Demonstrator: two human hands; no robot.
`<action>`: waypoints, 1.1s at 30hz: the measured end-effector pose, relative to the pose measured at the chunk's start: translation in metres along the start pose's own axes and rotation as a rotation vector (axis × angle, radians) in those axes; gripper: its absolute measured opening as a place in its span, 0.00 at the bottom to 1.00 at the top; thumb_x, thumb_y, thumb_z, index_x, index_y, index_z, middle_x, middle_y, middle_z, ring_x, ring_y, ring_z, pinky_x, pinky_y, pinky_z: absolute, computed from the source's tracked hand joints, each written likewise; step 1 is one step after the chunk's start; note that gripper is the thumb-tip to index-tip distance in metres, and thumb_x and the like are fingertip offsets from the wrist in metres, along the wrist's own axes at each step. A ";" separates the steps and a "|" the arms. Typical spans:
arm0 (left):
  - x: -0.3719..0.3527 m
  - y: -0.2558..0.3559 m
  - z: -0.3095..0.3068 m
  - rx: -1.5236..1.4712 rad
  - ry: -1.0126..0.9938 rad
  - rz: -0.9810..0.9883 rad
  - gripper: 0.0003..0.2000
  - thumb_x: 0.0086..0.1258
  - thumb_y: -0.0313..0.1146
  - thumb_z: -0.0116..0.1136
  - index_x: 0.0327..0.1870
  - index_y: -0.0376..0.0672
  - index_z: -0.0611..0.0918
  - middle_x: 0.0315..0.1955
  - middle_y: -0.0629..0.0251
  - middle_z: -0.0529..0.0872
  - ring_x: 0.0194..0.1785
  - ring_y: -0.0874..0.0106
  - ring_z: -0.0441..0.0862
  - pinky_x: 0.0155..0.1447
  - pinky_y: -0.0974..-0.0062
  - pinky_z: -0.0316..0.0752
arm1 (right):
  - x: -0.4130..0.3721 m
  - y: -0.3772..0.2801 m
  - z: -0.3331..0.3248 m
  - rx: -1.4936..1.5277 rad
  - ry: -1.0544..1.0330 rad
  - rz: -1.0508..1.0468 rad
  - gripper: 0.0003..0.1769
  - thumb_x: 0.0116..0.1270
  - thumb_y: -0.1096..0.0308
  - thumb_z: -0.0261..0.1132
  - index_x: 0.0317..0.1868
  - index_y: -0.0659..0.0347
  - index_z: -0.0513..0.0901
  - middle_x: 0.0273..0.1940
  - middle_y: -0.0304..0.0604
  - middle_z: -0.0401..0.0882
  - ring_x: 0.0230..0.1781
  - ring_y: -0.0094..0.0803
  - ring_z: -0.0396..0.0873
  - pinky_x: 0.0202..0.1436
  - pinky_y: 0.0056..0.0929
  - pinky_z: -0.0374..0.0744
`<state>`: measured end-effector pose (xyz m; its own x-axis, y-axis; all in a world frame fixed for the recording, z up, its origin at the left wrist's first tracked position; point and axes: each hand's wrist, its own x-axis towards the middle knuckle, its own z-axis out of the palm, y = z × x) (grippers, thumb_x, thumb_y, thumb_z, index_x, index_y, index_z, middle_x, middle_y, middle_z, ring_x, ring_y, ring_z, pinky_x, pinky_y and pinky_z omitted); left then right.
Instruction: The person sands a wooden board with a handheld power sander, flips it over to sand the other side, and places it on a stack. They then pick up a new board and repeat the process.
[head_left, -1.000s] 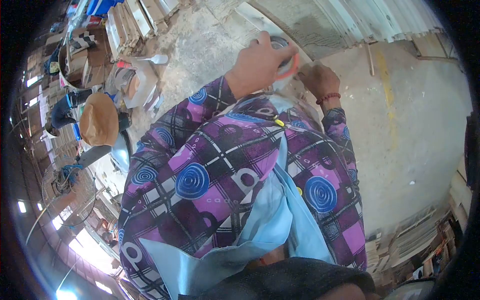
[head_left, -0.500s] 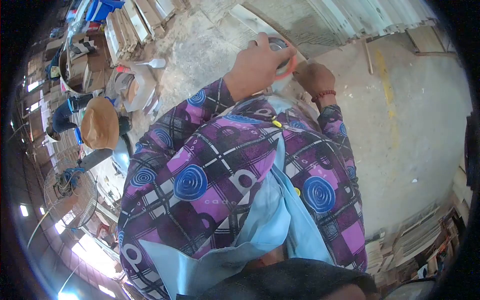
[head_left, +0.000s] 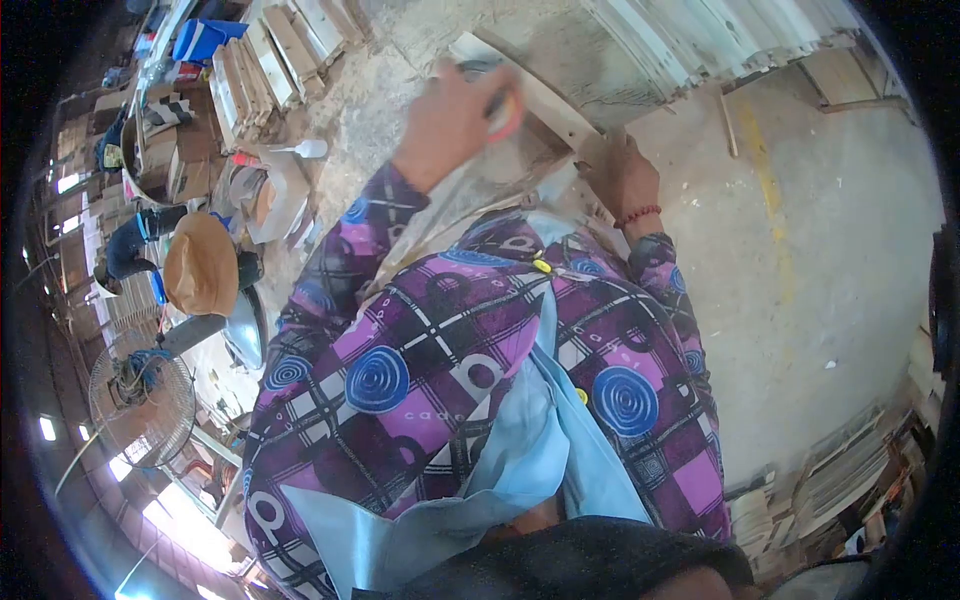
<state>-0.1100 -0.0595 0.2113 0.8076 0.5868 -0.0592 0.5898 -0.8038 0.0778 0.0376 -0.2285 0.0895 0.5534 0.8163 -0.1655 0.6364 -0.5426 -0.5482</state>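
Note:
My left hand (head_left: pixel 445 125), smeared by motion, is wrapped round a round object with an orange-red rim (head_left: pixel 506 112), over the left part of a long pale wooden board (head_left: pixel 540 98). The board lies slantwise in front of my body, with a dark spot near its right end. My right hand (head_left: pixel 628 178), with a red bead bracelet at the wrist, grips that right end; its fingertips are partly hard to make out.
Stacked pale planks (head_left: pixel 690 40) lie at the top right. More boards (head_left: pixel 265 60) stand at the upper left, near a white bottle (head_left: pixel 311 149). A person in a tan hat (head_left: pixel 200 265) is at the left, beside a caged fan (head_left: pixel 142 398). Wood pieces (head_left: pixel 840 485) lie lower right.
My left hand has moved left with the round object, away from my right hand, uncovering more of the board. My right hand has shifted slightly down and left.

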 end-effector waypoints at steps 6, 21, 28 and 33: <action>-0.008 -0.025 -0.027 -0.166 0.103 -0.142 0.27 0.61 0.41 0.65 0.64 0.65 0.73 0.47 0.46 0.75 0.45 0.46 0.82 0.47 0.54 0.80 | -0.001 0.039 0.015 0.824 -0.501 0.083 0.33 0.70 0.47 0.61 0.64 0.65 0.70 0.48 0.54 0.83 0.40 0.42 0.86 0.39 0.35 0.85; 0.036 0.025 0.021 -0.183 0.099 -0.065 0.26 0.60 0.46 0.64 0.61 0.60 0.75 0.47 0.42 0.75 0.42 0.43 0.83 0.42 0.53 0.81 | -0.038 0.039 -0.001 1.366 -0.603 0.296 0.25 0.73 0.55 0.61 0.60 0.67 0.73 0.38 0.46 0.84 0.28 0.29 0.82 0.30 0.25 0.78; 0.094 -0.031 0.018 -0.275 0.126 -0.205 0.24 0.61 0.45 0.61 0.61 0.56 0.76 0.45 0.36 0.77 0.42 0.43 0.82 0.43 0.52 0.80 | -0.038 0.020 0.003 1.353 -0.500 0.344 0.23 0.73 0.54 0.60 0.56 0.67 0.76 0.32 0.45 0.84 0.21 0.28 0.79 0.25 0.24 0.76; 0.015 0.045 0.026 -0.295 0.086 0.005 0.25 0.57 0.51 0.65 0.58 0.62 0.78 0.51 0.36 0.74 0.47 0.43 0.82 0.47 0.50 0.79 | -0.040 0.024 0.006 1.278 -0.478 0.325 0.23 0.73 0.53 0.60 0.55 0.67 0.76 0.33 0.45 0.84 0.22 0.27 0.79 0.26 0.23 0.77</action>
<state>-0.0711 -0.0893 0.1880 0.8003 0.5990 0.0253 0.5506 -0.7511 0.3642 0.0282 -0.2730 0.0781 0.1807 0.8185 -0.5453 -0.5492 -0.3760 -0.7464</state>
